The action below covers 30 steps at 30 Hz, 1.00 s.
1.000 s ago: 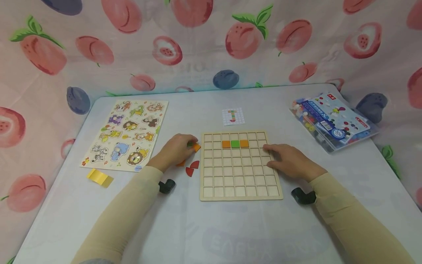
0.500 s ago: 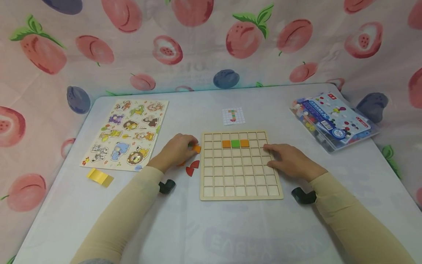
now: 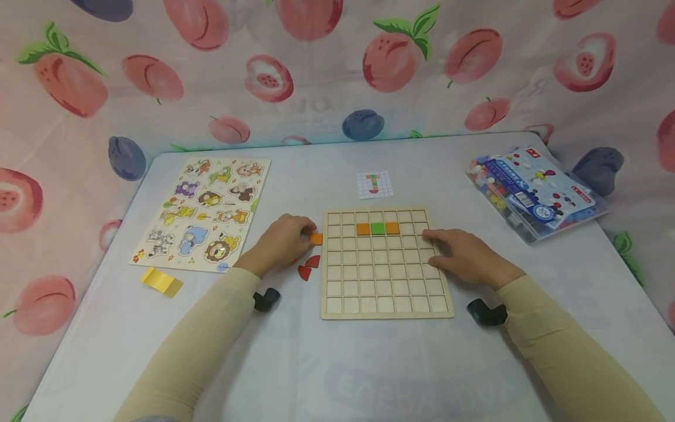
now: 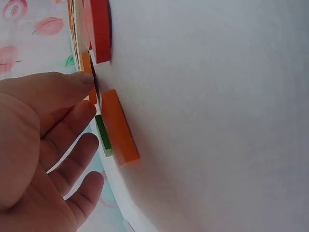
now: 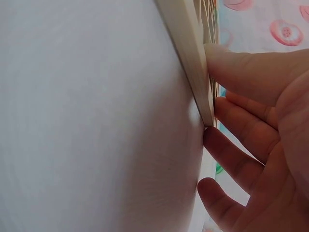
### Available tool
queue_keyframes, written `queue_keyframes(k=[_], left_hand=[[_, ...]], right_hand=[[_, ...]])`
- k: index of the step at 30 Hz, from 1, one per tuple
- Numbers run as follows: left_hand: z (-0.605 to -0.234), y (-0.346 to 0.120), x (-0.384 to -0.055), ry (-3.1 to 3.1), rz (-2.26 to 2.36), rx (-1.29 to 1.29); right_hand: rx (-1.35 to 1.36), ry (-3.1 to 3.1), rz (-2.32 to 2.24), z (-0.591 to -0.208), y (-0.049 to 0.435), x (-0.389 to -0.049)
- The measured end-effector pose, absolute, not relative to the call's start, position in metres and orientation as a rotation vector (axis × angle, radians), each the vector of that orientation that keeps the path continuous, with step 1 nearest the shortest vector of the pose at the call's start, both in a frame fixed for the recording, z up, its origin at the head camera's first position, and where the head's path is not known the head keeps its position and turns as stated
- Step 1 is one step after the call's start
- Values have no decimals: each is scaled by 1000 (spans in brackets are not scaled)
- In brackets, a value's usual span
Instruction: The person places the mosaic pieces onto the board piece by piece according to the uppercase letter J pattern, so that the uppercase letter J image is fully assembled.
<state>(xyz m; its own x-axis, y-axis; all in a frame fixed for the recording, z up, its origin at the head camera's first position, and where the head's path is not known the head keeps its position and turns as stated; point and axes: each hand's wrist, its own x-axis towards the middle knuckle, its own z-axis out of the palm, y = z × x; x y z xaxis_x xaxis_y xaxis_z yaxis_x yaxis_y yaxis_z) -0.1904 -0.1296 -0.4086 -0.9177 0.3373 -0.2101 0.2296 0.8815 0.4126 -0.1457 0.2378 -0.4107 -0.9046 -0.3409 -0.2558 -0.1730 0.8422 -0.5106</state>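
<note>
My left hand pinches an orange square tile between thumb and forefinger, close by the left edge of a wooden grid board. In the left wrist view, another orange tile and a green tile lie on the table by the fingers. Two red quarter-round pieces lie beside the board's left edge. Three tiles sit in its second row: an orange one, a green one and another orange. My right hand rests at the board's right edge, its thumb and fingers loosely extended against it.
Behind the board lies a small pattern card. An animal puzzle board is at the left, with a folded yellow strip before it. A clear plastic box of colourful pieces stands at the back right.
The orange tile in my left hand now shows flatter beside the board's edge, and the green piece at those fingertips is out of sight in the head view. My right hand stays put.
</note>
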Motion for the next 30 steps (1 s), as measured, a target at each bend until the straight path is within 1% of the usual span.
queue_keyframes(k=[18,30], left_hand=[[-397,-131,-182,2812,608,418],[-391,-119,-181,2796,633,499]], right_hand=[[-411,2691,-699,-412,238,-147],[-410,2682,-710,-410,237,-147]])
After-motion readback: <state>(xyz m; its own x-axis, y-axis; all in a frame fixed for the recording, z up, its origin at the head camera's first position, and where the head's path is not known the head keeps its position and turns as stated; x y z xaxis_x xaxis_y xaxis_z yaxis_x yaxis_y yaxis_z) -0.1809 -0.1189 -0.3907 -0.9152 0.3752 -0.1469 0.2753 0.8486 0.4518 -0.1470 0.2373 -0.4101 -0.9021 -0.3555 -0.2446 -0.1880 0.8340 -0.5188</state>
